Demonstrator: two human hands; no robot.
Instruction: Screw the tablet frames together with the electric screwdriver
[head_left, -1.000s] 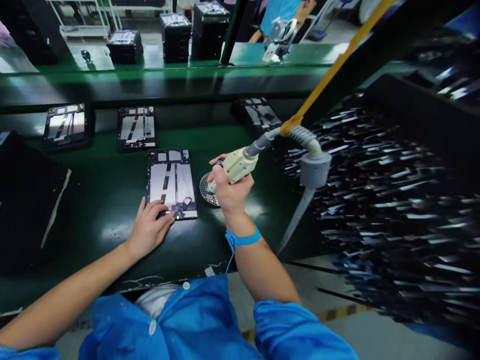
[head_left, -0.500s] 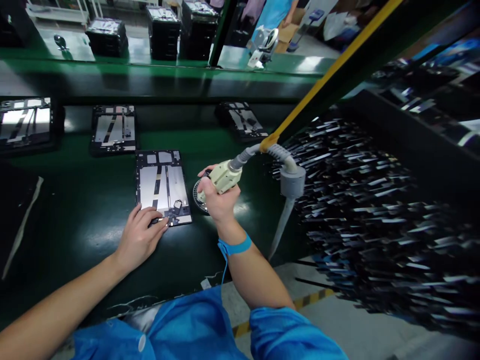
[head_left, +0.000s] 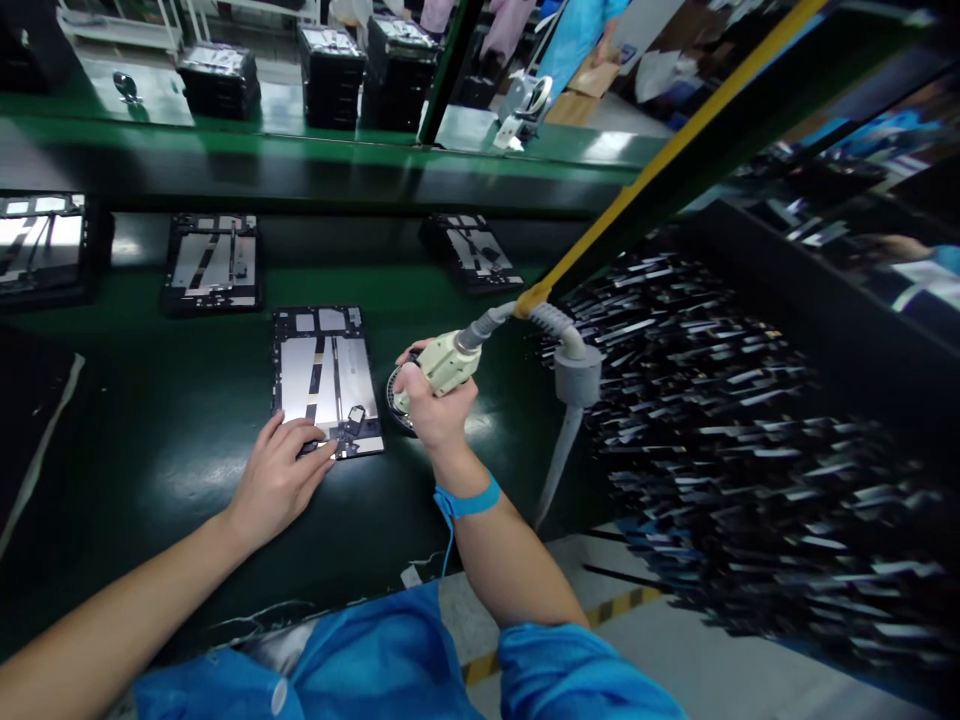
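An opened tablet (head_left: 296, 365) lies flat on the dark green bench, its silver back plate, ribbon strips and a small dark module showing. My left hand (head_left: 277, 480) rests palm down over its lower left corner, fingers stretched out, fingertips touching the bottom edge. Just right of the tablet, my right hand (head_left: 442, 415) is wrapped round a cream corded hand tool (head_left: 448, 362) with a grey cable. A round, perforated rim (head_left: 391, 388) shows below the tool, apart from the tablet; whether it belongs to the tool is unclear. A blue band circles my right wrist.
More opened tablets (head_left: 212, 262) lie along the bench's back. Tablet stacks (head_left: 334, 80) and a tape dispenser (head_left: 521, 110) stand on the far ledge. A yellow-edged beam (head_left: 637, 200) slants overhead; dense black strips (head_left: 720, 420) fill the right side. Another person's hand (head_left: 904, 248) shows far right.
The view has shifted slightly. Both my hands, the tablet and the tool keep their places relative to each other. Another person's hand and blue sleeve have appeared at the far right.
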